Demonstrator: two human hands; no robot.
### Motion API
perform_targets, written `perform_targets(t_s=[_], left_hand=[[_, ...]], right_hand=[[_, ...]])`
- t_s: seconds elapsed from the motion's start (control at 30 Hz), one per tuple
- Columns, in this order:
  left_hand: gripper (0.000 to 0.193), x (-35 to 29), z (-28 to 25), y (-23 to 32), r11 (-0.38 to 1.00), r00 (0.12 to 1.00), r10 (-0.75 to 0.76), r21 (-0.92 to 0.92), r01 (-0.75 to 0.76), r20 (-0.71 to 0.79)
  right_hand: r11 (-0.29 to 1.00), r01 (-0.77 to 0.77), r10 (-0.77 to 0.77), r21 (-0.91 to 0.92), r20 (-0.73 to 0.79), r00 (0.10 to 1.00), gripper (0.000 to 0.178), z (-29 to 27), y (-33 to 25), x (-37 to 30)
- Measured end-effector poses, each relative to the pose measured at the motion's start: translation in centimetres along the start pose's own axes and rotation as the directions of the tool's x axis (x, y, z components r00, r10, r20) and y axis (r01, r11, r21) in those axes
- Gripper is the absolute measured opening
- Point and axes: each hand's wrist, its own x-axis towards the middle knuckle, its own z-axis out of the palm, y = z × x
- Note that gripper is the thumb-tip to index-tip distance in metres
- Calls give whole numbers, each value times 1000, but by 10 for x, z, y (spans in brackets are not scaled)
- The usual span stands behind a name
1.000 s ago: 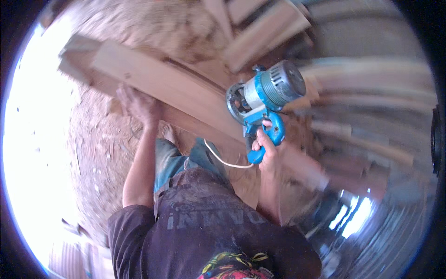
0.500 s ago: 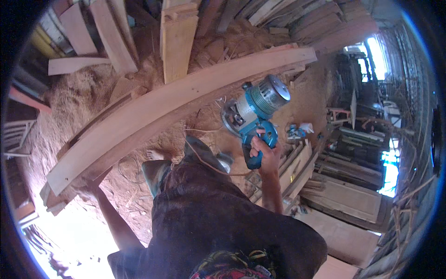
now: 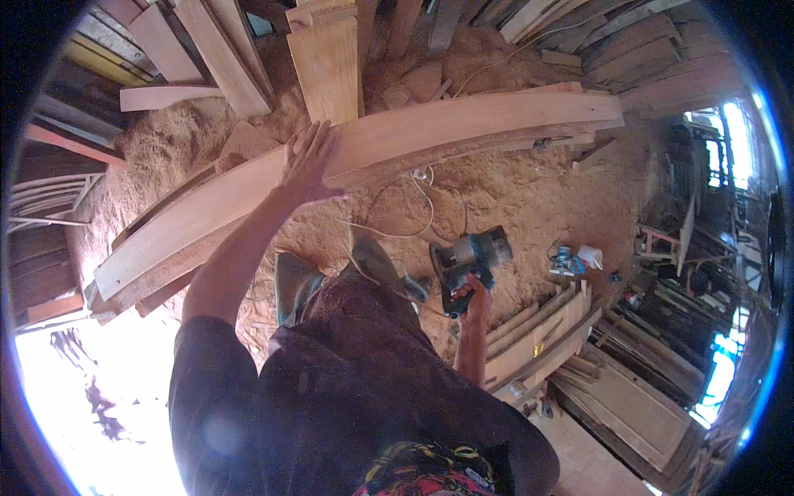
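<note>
A long wooden board (image 3: 463,116) crosses in front of me from the lower left to the upper right, bowed in the fisheye picture, with more wood beneath it. My left hand (image 3: 310,165) lies on its top face near the middle, fingers stretched out and apart. Lower on the right, my right hand (image 3: 471,291) grips the handle of a blue and grey handheld router (image 3: 467,256). The router hangs beside my legs, apart from the board and lower than it. A pale cord (image 3: 413,231) runs in loops over the sawdust between the board and my feet.
Sawdust (image 3: 529,198) covers the ground. Planks (image 3: 327,74) lean beyond the board, one ending against its far edge. To the right are a stack of boards (image 3: 542,331), a white container with blue items (image 3: 589,256) and a panelled door (image 3: 628,405).
My left hand has come from the board's lower-left end to its middle and now rests flat. The router in my right hand has dropped lower, away from the board.
</note>
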Motion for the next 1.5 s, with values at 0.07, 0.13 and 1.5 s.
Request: perform_targets(t_s=[0.07,0.13,1.5], left_hand=[[137,22,3,18,992,980,-119,57,111,162],[137,32,-10,26,987,958,-157,65,145,238],[120,-379,36,75,866,877,-479,-175,469,-23]], right_hand=[[997,-75,74,-24,-49,996,18,-29,11,16],[993,-117,112,-31,-129,985,23,-59,29,35],[996,-66,74,-52,177,981,16,-120,47,53]])
